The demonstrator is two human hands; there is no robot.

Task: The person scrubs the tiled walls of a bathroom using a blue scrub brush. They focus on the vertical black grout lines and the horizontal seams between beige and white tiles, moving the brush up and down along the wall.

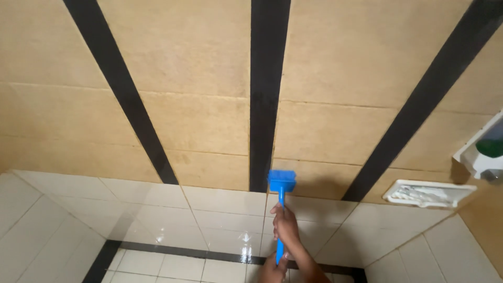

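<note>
Blue long-handled brush (281,181) pressed to a tiled wall, lower centre of the frame.

Bright blue plastic, thin straight handle, short wide rectangular head resting near the foot of a tan tile beside the middle black stripe (267,94). Gripped mid-handle by the upper hand (286,226), fingers curled closed around it; held at the handle's end by the lower hand (274,268), cut off by the bottom edge, which hand is left or right not discernible. White soap dish (427,193) and dispenser (484,147) at far right.
</note>
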